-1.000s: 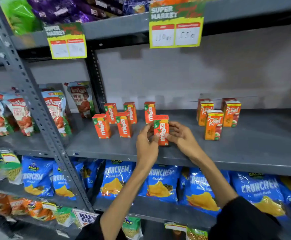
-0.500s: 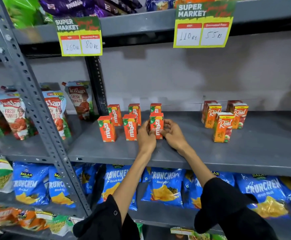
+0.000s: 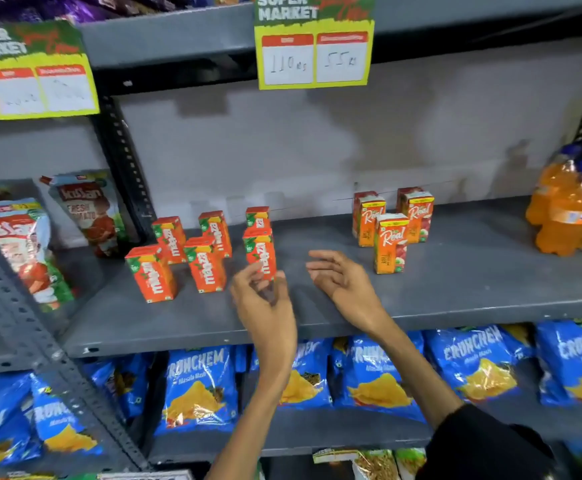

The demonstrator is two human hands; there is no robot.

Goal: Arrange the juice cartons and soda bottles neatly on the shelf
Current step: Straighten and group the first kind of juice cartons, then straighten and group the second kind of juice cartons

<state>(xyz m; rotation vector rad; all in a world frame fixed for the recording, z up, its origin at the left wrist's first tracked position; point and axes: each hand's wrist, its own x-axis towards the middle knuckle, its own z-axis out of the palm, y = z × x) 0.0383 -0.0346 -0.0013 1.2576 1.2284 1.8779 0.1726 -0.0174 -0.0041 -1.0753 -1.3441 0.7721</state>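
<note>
Grey shelf [image 3: 455, 299] backdrop. Left hand [image 3: 265, 306] grip loosely curled, empty, just before a Maaza carton [image 3: 260, 252]; right hand [image 3: 343, 278] open, empty. Six Maaza cartons stand left, Real cartons [image 3: 391, 226] right, soda bottles [image 3: 572, 209] far right.

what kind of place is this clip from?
Almost certainly a supermarket aisle, or a mock-up of one. Grey metal shelving carries yellow "Super Market" price tags with handwritten prices, small juice cartons stand in rows, and blue snack bags fill the shelf below.
</note>
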